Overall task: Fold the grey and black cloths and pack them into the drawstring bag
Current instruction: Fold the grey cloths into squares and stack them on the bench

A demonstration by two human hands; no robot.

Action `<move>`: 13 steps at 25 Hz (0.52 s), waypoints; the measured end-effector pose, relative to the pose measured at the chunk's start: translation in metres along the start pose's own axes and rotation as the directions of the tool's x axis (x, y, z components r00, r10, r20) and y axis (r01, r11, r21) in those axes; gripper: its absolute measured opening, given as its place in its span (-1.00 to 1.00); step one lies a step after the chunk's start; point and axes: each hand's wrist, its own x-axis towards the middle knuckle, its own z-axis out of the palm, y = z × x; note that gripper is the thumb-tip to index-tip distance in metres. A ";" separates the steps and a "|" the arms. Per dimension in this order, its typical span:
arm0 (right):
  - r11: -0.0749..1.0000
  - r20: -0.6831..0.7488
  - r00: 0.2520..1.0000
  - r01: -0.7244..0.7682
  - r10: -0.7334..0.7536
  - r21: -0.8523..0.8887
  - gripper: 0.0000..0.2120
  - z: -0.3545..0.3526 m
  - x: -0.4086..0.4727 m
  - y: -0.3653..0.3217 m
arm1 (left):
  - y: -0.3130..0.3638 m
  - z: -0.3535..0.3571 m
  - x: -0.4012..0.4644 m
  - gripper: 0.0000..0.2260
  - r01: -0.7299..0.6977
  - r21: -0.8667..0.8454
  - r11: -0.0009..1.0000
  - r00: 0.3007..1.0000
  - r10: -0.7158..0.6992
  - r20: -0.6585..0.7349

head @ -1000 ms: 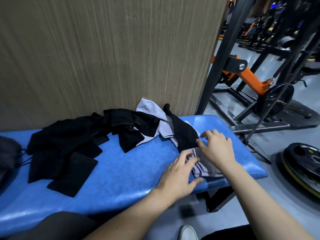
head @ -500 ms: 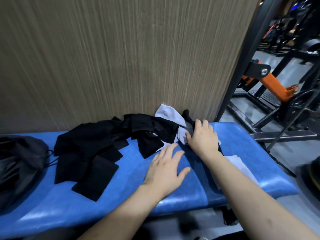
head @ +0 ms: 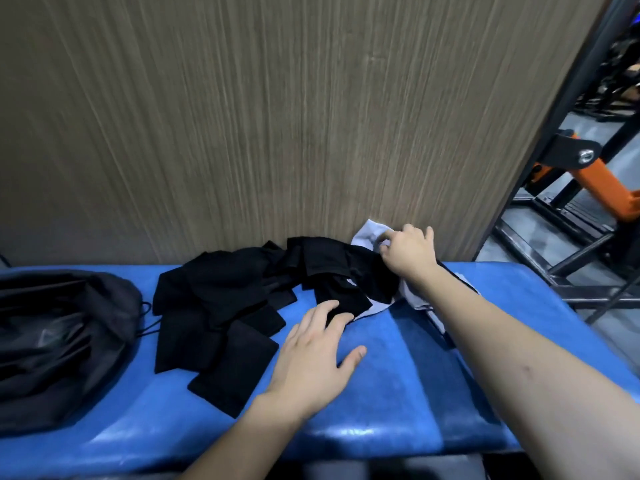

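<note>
A heap of black cloths (head: pixel 242 292) lies across the blue padded bench (head: pixel 398 393), some of them flat rectangles near the front. A grey cloth (head: pixel 369 233) sticks up against the wall behind the heap, and more grey cloth (head: pixel 412 297) shows under my right forearm. My right hand (head: pixel 408 252) pinches the top of the grey cloth with curled fingers. My left hand (head: pixel 313 358) lies flat on the bench, fingers spread, fingertips touching a black cloth's edge. The dark drawstring bag (head: pixel 59 341) sits at the bench's left end.
A wood-grain wall panel (head: pixel 277 116) stands directly behind the bench. To the right, beyond the bench end, black and orange gym machine frames (head: pixel 585 174) stand on a grey floor.
My right hand has reached further back to the wall and taken hold of the grey cloth's top. My left hand has slid forward to the black cloth's edge. The view has swung left.
</note>
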 end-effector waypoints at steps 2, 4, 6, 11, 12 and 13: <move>0.999 0.030 1.000 -0.006 0.005 0.031 -0.69 -0.005 0.004 -0.003 | -0.002 -0.004 0.001 -0.51 0.010 -0.026 1.000 1.000 -0.010 0.001; 0.999 0.006 1.000 0.023 -0.023 0.043 -0.68 -0.008 0.001 -0.003 | -0.001 -0.006 0.003 -0.51 0.008 -0.046 0.999 1.000 -0.009 -0.008; 0.992 -0.061 0.997 0.050 -0.043 0.118 -0.68 -0.013 -0.004 -0.003 | 0.002 -0.007 0.006 -0.52 0.009 -0.081 0.997 1.000 -0.011 -0.029; 0.902 -0.289 0.952 0.212 -0.103 0.376 -0.68 -0.055 -0.015 -0.010 | 0.003 -0.010 0.011 -0.56 0.032 -0.193 0.981 0.995 -0.049 -0.083; 0.856 -0.323 0.941 0.246 -0.099 0.454 -0.68 -0.069 -0.019 -0.014 | 0.002 -0.011 0.011 -0.58 0.036 -0.223 0.974 0.993 -0.060 -0.099; 0.800 -0.347 0.934 0.275 -0.089 0.534 -0.69 -0.083 -0.024 -0.018 | 0.001 -0.013 0.011 -0.60 0.045 -0.259 0.965 0.991 -0.077 -0.113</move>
